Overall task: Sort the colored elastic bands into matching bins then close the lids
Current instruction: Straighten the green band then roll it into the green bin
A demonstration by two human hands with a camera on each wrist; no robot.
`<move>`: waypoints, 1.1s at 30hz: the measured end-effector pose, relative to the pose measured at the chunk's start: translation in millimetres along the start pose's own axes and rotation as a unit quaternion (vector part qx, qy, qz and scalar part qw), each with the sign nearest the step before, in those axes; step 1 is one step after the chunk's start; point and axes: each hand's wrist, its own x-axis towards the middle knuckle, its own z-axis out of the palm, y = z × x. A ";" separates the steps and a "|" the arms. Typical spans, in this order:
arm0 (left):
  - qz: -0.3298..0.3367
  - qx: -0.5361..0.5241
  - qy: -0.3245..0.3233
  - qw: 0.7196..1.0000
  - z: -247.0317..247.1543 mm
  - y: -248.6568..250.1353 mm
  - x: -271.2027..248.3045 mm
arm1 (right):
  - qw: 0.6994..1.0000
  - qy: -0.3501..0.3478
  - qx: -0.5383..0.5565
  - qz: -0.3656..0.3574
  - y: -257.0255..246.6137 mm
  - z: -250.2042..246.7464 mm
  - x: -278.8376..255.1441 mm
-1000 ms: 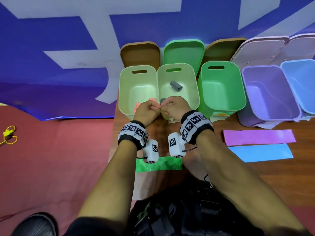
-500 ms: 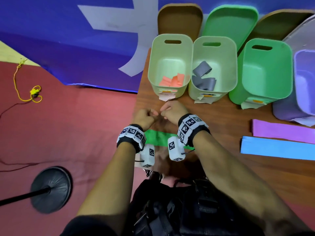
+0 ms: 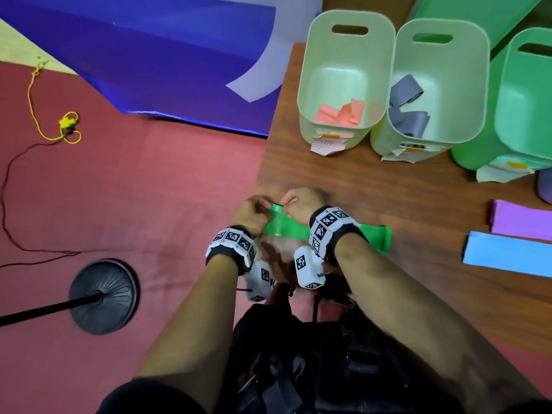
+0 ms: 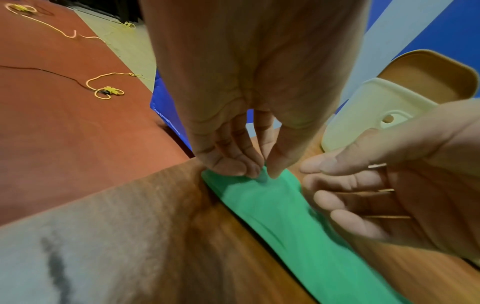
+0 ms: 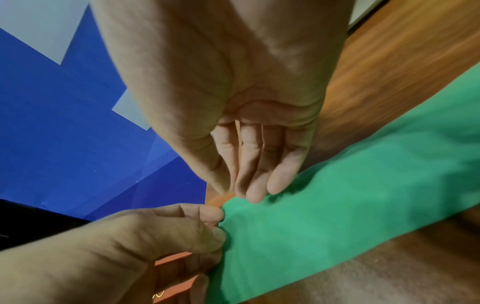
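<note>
A green elastic band point(image 3: 373, 234) lies flat along the near-left part of the wooden table point(image 3: 373, 186). My left hand point(image 3: 264, 209) pinches its left end point(image 4: 261, 176) between thumb and fingers, lifting it slightly. My right hand point(image 3: 286, 203) meets it there, thumb and fingertips point(image 5: 255, 197) pinched on the same end's far corner. At the back stand a pale bin point(image 3: 340, 64) holding orange bands point(image 3: 340, 115), a second pale bin point(image 3: 442, 70) holding grey bands point(image 3: 413, 118), and a green bin point(image 3: 522, 100) with nothing showing inside. A purple band point(image 3: 522, 219) and a blue band point(image 3: 507, 253) lie at the right.
A green lid point(image 3: 478, 10) leans behind the bins. The corner of a purple bin point(image 3: 546, 186) shows at the right edge. The table's left edge drops to red floor with a black stand base point(image 3: 103, 295) and a yellow cord point(image 3: 68, 124). A black bag point(image 3: 298, 369) sits against my body.
Both hands drew back from the bins' front rims toward me and came down on the green band. They now pinch its left end, which is lifted.
</note>
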 end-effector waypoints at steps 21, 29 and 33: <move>-0.024 0.031 0.041 0.998 -8.3 -18.7 2.0 | 0.999 -0.009 -0.006 -0.030 -6.3 21.5 3.6; 0.028 -0.076 0.046 0.996 -12.0 5.3 13.1 | 0.998 0.015 0.005 -0.059 -12.1 12.3 -2.3; 0.072 -0.110 0.030 0.991 -16.3 38.2 16.1 | 0.996 0.037 -0.001 -0.080 -21.8 -9.1 -4.5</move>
